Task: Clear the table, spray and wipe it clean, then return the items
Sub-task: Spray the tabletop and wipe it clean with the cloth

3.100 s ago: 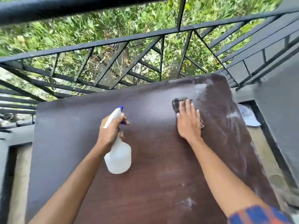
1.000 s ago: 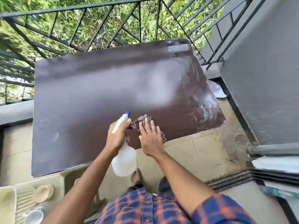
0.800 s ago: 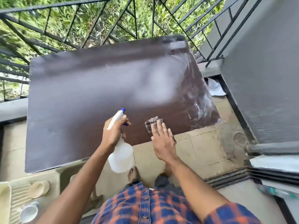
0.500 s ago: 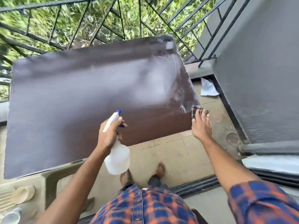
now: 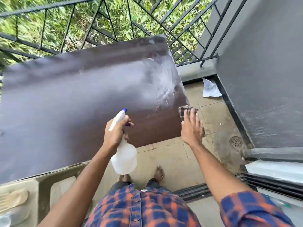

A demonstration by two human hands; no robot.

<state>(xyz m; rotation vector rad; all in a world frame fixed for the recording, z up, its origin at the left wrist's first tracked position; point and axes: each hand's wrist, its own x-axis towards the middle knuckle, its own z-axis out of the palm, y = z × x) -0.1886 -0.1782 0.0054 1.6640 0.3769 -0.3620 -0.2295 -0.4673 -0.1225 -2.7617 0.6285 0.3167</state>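
Table (image 5: 65, 112) left edge cut off by frame; far part smeared by motion blur. Checked cloth (image 5: 184, 110) mostly hidden under flat right hand (image 5: 191, 130); only far end shows past fingertips. Spray bottle (image 5: 124, 159) neck and most of trigger covered by gripping left hand (image 5: 114, 133). Bottle base hides most of one bare foot (image 5: 123, 177). Beige plastic piece (image 5: 41, 185) at lower left blurred, cut by frame edge; round tan item (image 5: 13, 199) on it unidentifiable. Print on floor paper (image 5: 210, 88) too small to read.
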